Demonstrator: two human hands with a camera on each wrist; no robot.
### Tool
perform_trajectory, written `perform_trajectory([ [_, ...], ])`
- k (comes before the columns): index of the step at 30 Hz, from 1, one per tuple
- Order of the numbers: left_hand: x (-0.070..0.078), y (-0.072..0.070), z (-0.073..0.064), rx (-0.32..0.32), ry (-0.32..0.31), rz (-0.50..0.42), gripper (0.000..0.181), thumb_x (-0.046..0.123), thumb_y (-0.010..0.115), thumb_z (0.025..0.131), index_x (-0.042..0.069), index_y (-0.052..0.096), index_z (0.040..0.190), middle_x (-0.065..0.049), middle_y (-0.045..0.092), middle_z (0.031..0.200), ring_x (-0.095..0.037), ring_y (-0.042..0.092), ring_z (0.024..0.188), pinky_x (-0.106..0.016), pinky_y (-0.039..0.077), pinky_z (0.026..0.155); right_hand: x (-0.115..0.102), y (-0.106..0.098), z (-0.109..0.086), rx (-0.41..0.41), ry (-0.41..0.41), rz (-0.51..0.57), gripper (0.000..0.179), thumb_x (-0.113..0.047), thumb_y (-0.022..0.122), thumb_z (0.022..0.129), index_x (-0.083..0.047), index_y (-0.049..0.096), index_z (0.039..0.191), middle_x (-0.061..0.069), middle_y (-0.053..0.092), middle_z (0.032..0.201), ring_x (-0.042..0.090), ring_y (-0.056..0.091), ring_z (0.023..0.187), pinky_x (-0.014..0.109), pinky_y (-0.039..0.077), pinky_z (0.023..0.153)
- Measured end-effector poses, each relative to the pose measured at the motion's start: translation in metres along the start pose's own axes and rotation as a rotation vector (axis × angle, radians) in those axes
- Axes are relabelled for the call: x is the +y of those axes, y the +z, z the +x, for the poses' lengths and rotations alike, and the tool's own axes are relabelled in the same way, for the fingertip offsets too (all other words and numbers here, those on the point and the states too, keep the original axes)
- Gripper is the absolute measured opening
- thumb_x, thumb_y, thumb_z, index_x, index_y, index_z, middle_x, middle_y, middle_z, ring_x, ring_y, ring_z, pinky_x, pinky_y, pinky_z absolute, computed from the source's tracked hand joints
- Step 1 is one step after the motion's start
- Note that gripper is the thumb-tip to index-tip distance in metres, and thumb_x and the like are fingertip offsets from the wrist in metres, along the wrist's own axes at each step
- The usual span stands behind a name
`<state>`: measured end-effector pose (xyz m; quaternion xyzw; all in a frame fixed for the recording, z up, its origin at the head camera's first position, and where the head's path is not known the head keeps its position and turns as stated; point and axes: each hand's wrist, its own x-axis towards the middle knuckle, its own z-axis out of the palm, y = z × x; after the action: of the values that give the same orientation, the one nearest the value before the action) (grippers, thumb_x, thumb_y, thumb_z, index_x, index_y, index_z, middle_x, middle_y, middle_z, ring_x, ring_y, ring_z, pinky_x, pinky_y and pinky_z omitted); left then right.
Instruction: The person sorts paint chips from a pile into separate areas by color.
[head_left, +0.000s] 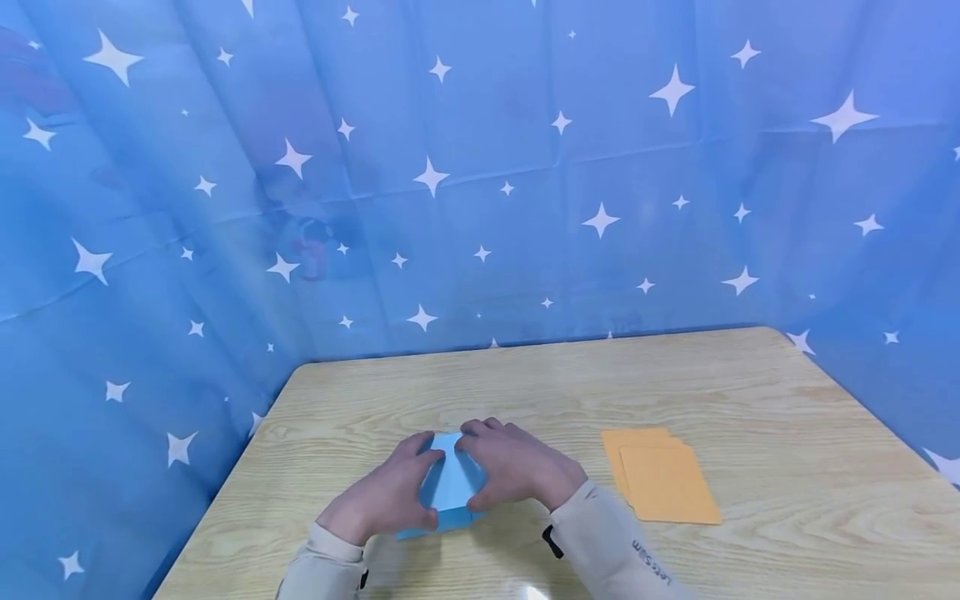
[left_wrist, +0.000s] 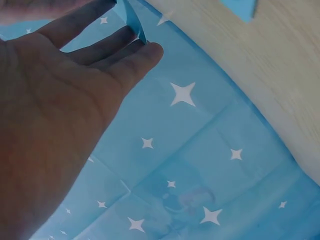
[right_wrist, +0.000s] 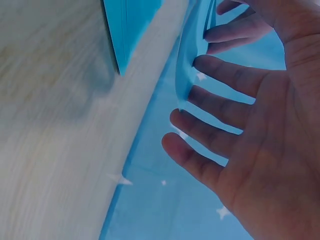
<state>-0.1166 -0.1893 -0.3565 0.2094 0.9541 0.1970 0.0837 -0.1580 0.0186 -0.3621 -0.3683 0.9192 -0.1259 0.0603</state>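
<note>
A light blue sheet of paper [head_left: 453,479] is bowed up between my two hands. My left hand [head_left: 392,493] presses its left side, fingertips on the edge of the bowed sheet [left_wrist: 131,20] in the left wrist view. From the right, my right hand [head_left: 522,468] touches the opposite side. In the right wrist view its fingers are spread and fairly straight, tips against the curved sheet [right_wrist: 185,75]. More blue paper [head_left: 450,521] lies flat on the table underneath, its corner [right_wrist: 125,35] also showing in the right wrist view. Parts of the bowed sheet are hidden by my hands.
Orange square sheets [head_left: 670,487] lie overlapping on the wood-grain table [head_left: 810,433], to the right of my right forearm. A blue curtain with white stars [head_left: 510,208] hangs behind the table and along its sides.
</note>
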Motion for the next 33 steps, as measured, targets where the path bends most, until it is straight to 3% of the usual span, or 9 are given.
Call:
perform_trajectory([
  [9,-0.017,0.007,-0.011,-0.032,-0.013,-0.015,0.079,0.010,0.085,0.068,-0.001,0.054,0.140,-0.029,0.038,0.153,-0.043,0.044,0.134,-0.058,0.049,0.098,-0.013,0.018,0.012,-0.038,-0.012,-0.032,0.066,-0.045,0.087,0.077,-0.021,0.064,0.133,0.001,0.055,0.144,0.020,0.054,0.121,0.042,0.049,0.102],
  [16,-0.023,0.015,-0.009,-0.061,-0.016,-0.019,0.077,0.009,0.086,0.066,-0.001,0.055,0.136,-0.029,0.042,0.150,-0.040,0.048,0.130,-0.056,0.050,0.096,-0.014,0.028,0.014,-0.050,-0.008,-0.040,0.066,-0.047,0.088,0.073,-0.021,0.066,0.129,-0.002,0.058,0.137,0.018,0.056,0.115,0.039,0.049,0.097],
  [26,-0.023,0.023,-0.006,-0.092,-0.022,-0.010,0.081,0.008,0.085,0.062,-0.002,0.053,0.136,-0.025,0.046,0.146,-0.035,0.050,0.122,-0.051,0.051,0.094,-0.012,0.038,0.016,-0.060,-0.005,-0.075,0.064,-0.048,0.088,0.070,-0.022,0.067,0.124,-0.005,0.060,0.129,0.015,0.054,0.109,0.038,0.050,0.095],
  [33,-0.022,0.029,-0.004,-0.101,-0.015,0.017,0.076,0.008,0.083,0.061,0.000,0.055,0.131,-0.026,0.047,0.145,-0.036,0.050,0.122,-0.051,0.051,0.094,-0.013,0.040,0.014,-0.075,0.014,-0.078,0.063,-0.049,0.087,0.071,-0.023,0.068,0.124,-0.003,0.058,0.135,0.018,0.054,0.117,0.042,0.050,0.100],
])
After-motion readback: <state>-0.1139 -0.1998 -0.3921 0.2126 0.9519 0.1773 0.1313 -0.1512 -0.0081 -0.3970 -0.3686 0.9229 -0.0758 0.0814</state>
